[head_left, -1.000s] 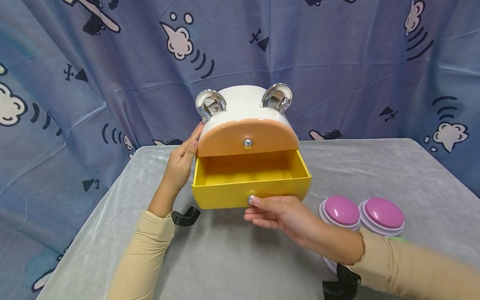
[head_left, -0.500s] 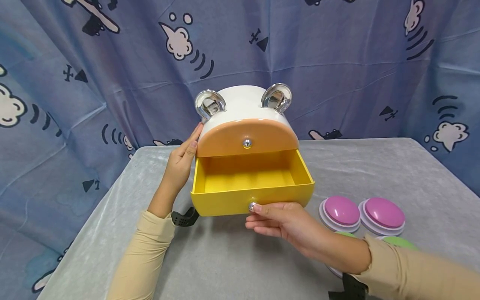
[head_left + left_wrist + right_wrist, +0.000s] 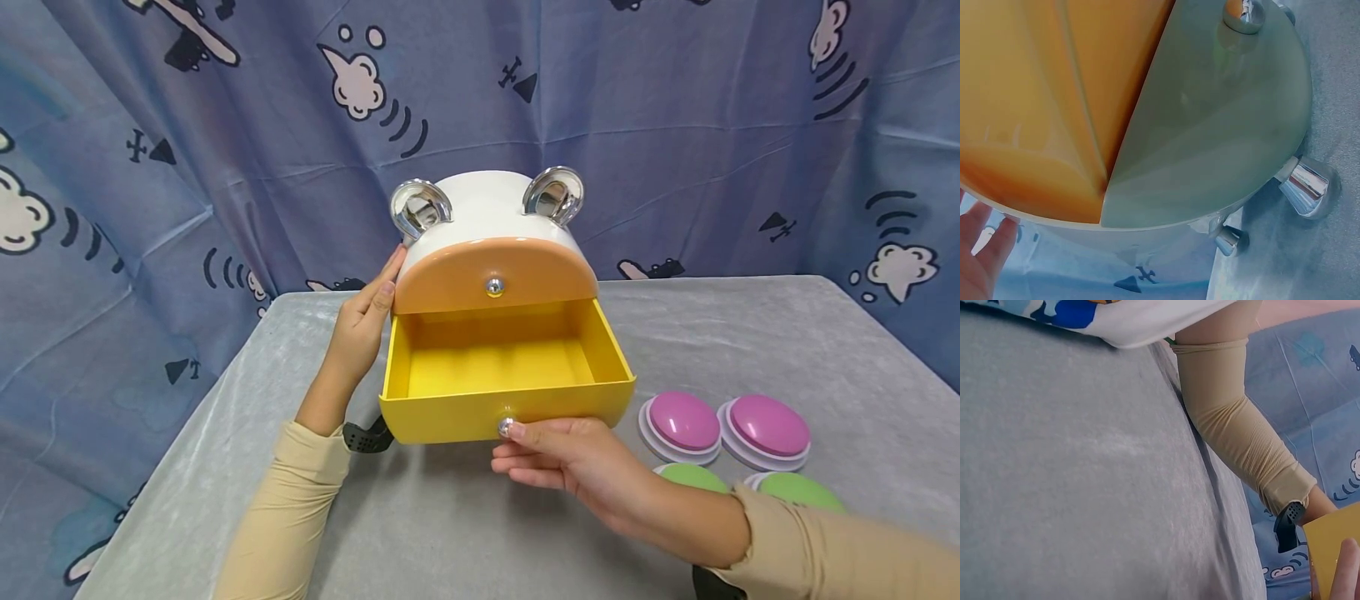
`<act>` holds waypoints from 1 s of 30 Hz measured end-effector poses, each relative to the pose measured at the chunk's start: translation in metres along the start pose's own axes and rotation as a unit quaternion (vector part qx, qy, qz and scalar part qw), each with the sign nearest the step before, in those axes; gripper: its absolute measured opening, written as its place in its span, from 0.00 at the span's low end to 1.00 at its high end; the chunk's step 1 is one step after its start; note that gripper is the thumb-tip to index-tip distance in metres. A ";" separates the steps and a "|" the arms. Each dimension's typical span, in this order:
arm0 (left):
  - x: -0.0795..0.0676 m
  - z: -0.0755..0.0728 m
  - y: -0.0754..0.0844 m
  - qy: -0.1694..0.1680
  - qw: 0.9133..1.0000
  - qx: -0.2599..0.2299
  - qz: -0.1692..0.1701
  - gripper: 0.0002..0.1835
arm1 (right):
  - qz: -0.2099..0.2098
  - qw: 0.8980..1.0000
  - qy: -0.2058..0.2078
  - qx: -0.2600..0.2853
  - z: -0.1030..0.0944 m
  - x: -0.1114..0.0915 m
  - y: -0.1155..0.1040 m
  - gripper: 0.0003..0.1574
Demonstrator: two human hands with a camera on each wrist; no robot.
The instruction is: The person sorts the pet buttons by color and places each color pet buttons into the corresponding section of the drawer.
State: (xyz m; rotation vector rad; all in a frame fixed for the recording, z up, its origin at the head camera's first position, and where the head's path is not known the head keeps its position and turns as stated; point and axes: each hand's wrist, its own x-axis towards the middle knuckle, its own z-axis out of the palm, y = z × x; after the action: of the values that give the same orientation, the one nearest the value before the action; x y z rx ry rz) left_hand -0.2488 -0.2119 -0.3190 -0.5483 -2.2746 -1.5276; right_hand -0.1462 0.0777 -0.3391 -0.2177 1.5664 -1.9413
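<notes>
A rounded white box (image 3: pixel 483 200) with shiny silver feet on top stands on the table in the head view. Its orange upper drawer (image 3: pixel 442 279) is closed, while the yellow lower drawer (image 3: pixel 442 421) sticks far out and shows a bare inside. With thumb and fingers, my right hand (image 3: pixel 585 458) pinches the silver knob (image 3: pixel 506 427) on the yellow front. My left hand (image 3: pixel 360 325) rests against the box's left side with its fingers fairly straight. In the right wrist view, a finger (image 3: pixel 1347 575) lies in front of the yellow drawer (image 3: pixel 1325 534).
Right of the box lie two pink domed push lights (image 3: pixel 682 421) with white rims. Two green ones (image 3: pixel 798 490) are nearer, partly behind my right forearm. A grey cloth covers the table (image 3: pixel 750 333); a blue printed curtain (image 3: pixel 645 167) hangs behind.
The yellow drawer has slid further out toward me, with my right hand pulling back on its knob. More of the green lights shows. My left hand and the box stay put.
</notes>
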 end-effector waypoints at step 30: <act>0.001 -0.001 -0.002 -0.003 1.000 -0.005 0.000 0.24 | -0.003 1.000 -0.002 0.014 0.004 -0.012 0.015 0.22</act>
State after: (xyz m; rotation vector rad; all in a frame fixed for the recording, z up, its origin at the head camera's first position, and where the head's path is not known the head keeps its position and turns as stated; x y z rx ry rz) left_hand -0.2502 -0.2131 -0.3198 -0.5566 -2.2723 -1.5387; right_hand -0.1290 0.0798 -0.3484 -0.2145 1.5381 -1.9646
